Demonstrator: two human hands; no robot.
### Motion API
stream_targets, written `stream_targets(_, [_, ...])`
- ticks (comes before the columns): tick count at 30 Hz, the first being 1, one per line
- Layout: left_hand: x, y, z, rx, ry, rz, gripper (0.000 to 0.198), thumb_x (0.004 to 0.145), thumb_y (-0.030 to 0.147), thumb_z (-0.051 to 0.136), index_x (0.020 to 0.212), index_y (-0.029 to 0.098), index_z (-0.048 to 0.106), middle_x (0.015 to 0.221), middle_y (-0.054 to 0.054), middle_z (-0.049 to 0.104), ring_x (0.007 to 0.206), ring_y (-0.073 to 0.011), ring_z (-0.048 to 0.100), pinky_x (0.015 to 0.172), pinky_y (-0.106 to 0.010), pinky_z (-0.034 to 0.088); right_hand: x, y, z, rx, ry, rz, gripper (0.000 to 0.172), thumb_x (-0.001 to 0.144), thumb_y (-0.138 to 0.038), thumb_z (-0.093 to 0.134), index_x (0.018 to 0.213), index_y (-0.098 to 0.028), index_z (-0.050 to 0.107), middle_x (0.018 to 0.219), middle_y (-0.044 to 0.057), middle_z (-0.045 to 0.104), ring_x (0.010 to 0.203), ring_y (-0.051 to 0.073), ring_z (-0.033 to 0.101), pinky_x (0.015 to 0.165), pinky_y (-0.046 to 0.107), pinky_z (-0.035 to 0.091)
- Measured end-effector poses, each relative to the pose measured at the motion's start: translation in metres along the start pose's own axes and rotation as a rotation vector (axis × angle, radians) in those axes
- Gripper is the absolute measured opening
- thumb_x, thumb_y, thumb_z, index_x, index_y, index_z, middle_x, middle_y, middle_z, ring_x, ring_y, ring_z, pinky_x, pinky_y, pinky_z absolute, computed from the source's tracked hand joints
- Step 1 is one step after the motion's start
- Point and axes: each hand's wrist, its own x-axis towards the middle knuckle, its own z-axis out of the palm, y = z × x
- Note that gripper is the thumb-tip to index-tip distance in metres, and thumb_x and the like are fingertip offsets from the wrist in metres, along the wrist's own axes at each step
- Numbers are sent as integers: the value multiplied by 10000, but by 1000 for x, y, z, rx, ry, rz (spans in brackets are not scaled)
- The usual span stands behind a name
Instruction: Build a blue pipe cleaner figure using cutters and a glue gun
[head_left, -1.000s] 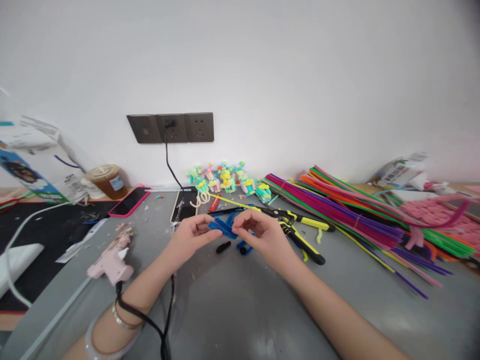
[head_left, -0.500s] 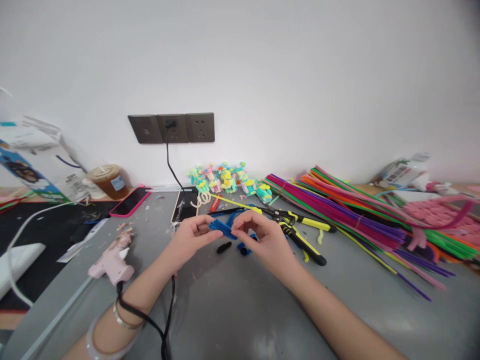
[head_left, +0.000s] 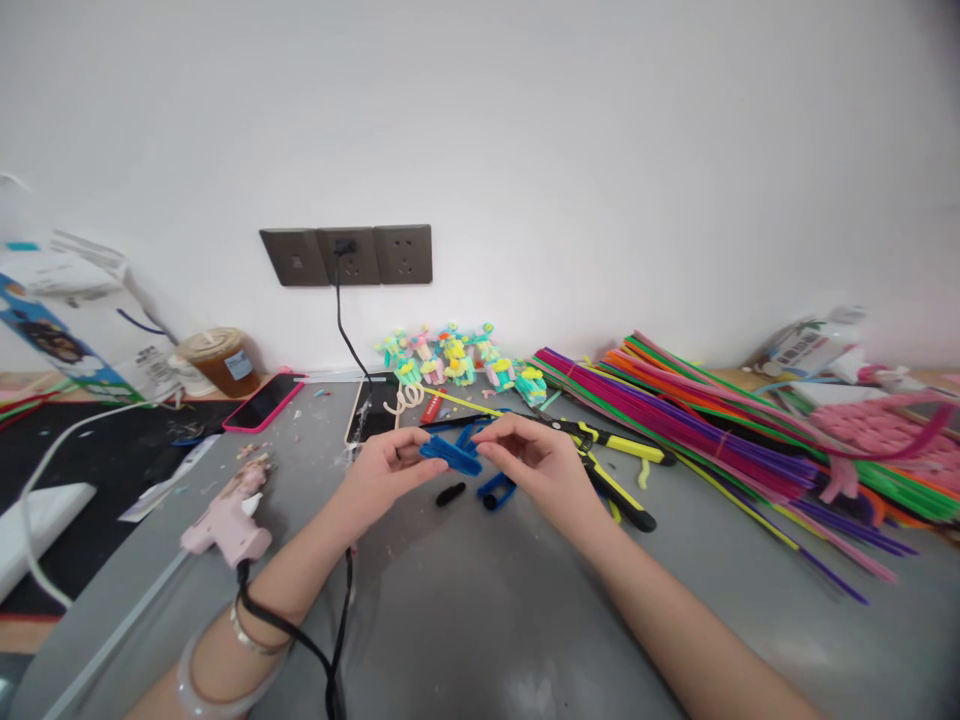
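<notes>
My left hand (head_left: 386, 475) pinches a short, fuzzy blue pipe cleaner bundle (head_left: 452, 455) between thumb and fingers, above the grey table. Close to the bundle's right end is my right hand (head_left: 536, 460), its thumb and fingertips drawn together; anything between them is too small to make out. Beneath and behind lie other blue pieces (head_left: 496, 492) and a small black piece (head_left: 451, 494), partly covered by the hands. Black and yellow pliers (head_left: 619, 500) rest just beyond my right hand.
At left lie a pink glue gun (head_left: 231, 520) with a black cord, a pink-edged phone (head_left: 264, 402) and a drink cup (head_left: 221, 360). Small pastel pipe cleaner figures (head_left: 457, 360) line the wall. Long coloured pipe cleaners (head_left: 697, 430) spread across the right side.
My right fingertips have shifted slightly up and right from the blue bundle's end. The bundle stays in my left hand, with more of its right end showing.
</notes>
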Motion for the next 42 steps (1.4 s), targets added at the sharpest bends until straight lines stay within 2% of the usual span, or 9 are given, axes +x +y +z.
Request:
stream_targets(5, [1, -2, 1, -14, 5, 11, 215, 723, 315, 794, 837, 165, 688, 859, -35, 782, 810, -190, 726, 804, -287, 558, 2, -1, -1, -30, -90, -12, 197, 805, -397, 730, 778, -202, 725, 730, 37, 683, 667, 179, 583, 602, 306, 433])
stream_targets(17, [1, -3, 0, -19, 4, 10, 228, 715, 312, 799, 857, 161, 703, 889, -43, 787, 824, -194, 725, 815, -295, 563, -2, 0, 4, -48, -56, -33, 68, 800, -273, 725, 806, -215, 760, 771, 35, 719, 663, 166, 567, 610, 304, 431])
stream_targets(25, [1, -3, 0, 14, 5, 9, 234, 704, 330, 808, 815, 155, 699, 848, -48, 780, 811, -205, 724, 808, -307, 566, -4, -2, 6, -84, -41, -141, 74, 834, -252, 709, 838, -237, 781, 763, 45, 717, 712, 186, 612, 594, 301, 451])
stream_targets(30, [1, -1, 0, 8, -11, 18, 159, 731, 285, 776, 801, 160, 707, 815, -24, 768, 776, -172, 711, 790, -270, 552, -5, -2, 8, -117, -49, -206, 116, 866, -217, 678, 873, -253, 787, 794, 53, 720, 750, 194, 631, 617, 305, 477])
stream_targets(42, [-1, 1, -1, 91, 8, -4, 153, 731, 278, 766, 780, 151, 697, 733, -9, 734, 670, -150, 669, 668, -237, 512, -6, -1, 9, -180, -63, -241, 159, 870, -160, 663, 905, -250, 789, 805, 50, 701, 749, 183, 642, 620, 290, 485])
